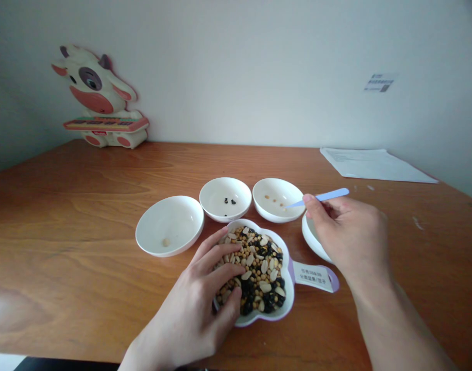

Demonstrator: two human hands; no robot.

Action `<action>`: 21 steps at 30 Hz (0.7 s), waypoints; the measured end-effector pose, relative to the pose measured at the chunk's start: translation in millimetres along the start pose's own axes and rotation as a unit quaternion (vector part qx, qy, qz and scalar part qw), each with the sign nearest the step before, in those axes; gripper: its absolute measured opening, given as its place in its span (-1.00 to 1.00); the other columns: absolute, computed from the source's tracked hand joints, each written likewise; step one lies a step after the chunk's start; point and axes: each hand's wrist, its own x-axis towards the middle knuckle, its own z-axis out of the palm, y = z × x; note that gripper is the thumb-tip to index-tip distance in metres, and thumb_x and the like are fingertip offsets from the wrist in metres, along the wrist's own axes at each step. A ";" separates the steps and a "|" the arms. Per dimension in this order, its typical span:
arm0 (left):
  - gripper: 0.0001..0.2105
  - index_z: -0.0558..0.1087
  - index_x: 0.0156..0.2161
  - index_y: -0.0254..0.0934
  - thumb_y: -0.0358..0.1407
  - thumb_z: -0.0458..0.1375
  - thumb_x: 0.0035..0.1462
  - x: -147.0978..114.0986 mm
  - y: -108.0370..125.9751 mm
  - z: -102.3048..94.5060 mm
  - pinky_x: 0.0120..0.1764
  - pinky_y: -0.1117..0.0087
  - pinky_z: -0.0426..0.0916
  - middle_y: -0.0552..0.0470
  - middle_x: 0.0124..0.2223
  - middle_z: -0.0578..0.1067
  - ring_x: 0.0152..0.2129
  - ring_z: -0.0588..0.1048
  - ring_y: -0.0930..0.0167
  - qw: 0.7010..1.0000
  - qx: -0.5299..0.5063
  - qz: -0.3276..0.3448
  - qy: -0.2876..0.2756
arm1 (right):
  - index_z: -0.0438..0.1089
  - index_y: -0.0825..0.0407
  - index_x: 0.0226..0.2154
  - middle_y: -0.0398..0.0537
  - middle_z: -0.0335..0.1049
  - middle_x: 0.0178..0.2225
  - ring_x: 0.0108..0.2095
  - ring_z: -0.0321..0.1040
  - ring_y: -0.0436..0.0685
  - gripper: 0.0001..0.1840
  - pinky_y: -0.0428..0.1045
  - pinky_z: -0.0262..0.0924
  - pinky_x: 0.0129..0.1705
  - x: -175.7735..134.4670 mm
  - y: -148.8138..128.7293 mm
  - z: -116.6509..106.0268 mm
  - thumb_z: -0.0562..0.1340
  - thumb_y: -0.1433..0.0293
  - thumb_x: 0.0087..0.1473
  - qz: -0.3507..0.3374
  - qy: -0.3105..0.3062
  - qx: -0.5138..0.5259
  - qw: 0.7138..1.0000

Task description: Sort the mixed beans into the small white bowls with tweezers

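Observation:
My left hand lies over the left side of a white, lilac-edged scalloped bowl, fingers spread and fingertips over the mix inside. That mix is of peanuts, black beans and small yellow beans. My right hand is closed on slim light-blue tweezers, whose pointed end reaches into a white bowl holding a few yellow beans. Another white bowl has several black beans in it. A single pale peanut piece sits in the leftmost bowl. Under my right hand, a fourth white bowl is mostly hidden.
The scalloped bowl's labelled handle points right, below my right wrist. A cow-shaped toy keyboard stands at the back left against the wall. White papers lie at the back right of the wooden table.

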 end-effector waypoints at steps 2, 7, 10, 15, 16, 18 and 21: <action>-0.72 0.42 -0.02 -0.18 -0.44 0.07 0.17 -0.1 -0.4 0.0 0.24 -0.04 0.21 -0.03 0.20 0.33 0.32 0.01 0.16 1.000 0.001 0.000 0.000 | 0.47 0.07 -0.56 0.03 0.48 -0.58 -0.55 0.38 0.15 -0.58 0.00 0.06 -0.46 -0.1 0.4 -0.1 0.19 0.16 0.16 0.010 0.007 0.007 1.000; -0.72 0.42 -0.02 -0.17 -0.43 0.07 0.18 1.0 -1.1 0.2 0.24 -0.04 0.20 -0.02 0.21 0.32 0.32 0.00 0.16 1.000 0.002 -0.002 -0.003 | 0.47 0.08 -0.58 -0.03 0.44 -0.63 -0.60 0.34 0.11 -0.58 -0.02 0.03 -0.50 -2.4 -0.1 -0.4 0.22 0.14 0.13 0.007 0.029 0.038 0.999; -0.72 0.42 -0.02 -0.17 -0.43 0.08 0.17 1.3 -1.5 0.5 0.24 -0.04 0.20 -0.02 0.22 0.31 0.32 0.01 0.15 1.000 0.002 -0.001 -0.002 | 0.50 0.09 -0.53 -0.08 0.42 -0.63 -0.61 0.32 0.06 -0.61 -0.04 0.06 -0.52 -5.4 -3.4 -1.8 0.23 0.16 0.14 -0.025 0.009 0.121 0.992; -0.73 0.42 -0.04 -0.16 -0.43 0.08 0.17 0.5 -2.9 1.6 0.23 -0.04 0.22 -0.01 0.21 0.32 0.31 0.02 0.16 1.000 0.003 -0.002 0.002 | 0.53 0.07 -0.46 -0.11 0.50 -0.53 -0.54 0.39 0.02 -0.73 -0.07 0.17 -0.48 -7.8 -12.5 -5.7 0.24 0.28 0.17 -0.144 -0.122 0.211 0.959; -0.73 0.42 -0.03 -0.16 -0.43 0.07 0.17 0.1 -3.1 1.8 0.23 -0.04 0.22 -0.01 0.21 0.32 0.31 0.02 0.16 1.000 0.004 -0.002 0.003 | 0.54 0.07 -0.44 -0.11 0.53 -0.49 -0.49 0.42 0.02 -0.77 -0.08 0.22 -0.43 -7.8 -14.4 -6.1 0.24 0.33 0.17 -0.169 -0.152 0.225 0.948; -0.72 0.42 -0.02 -0.16 -0.43 0.07 0.18 -0.6 -3.3 1.9 0.24 -0.05 0.21 -0.01 0.21 0.31 0.32 0.01 0.17 1.000 0.007 -0.002 0.001 | 0.54 0.07 -0.41 -0.12 0.56 -0.40 -0.40 0.47 0.01 -0.82 -0.11 0.28 -0.33 -8.2 -17.2 -6.4 0.24 0.41 0.16 -0.207 -0.201 0.256 0.923; -0.72 0.42 -0.02 -0.16 -0.42 0.07 0.18 -0.9 -3.0 1.6 0.24 -0.04 0.20 -0.01 0.22 0.30 0.32 0.00 0.16 1.000 0.007 -0.003 -0.003 | 0.54 0.07 -0.38 -0.14 0.57 -0.36 -0.36 0.48 -0.04 -0.86 -0.16 0.30 -0.28 -9.9 -18.3 -5.3 0.25 0.48 0.15 -0.238 -0.237 0.294 0.895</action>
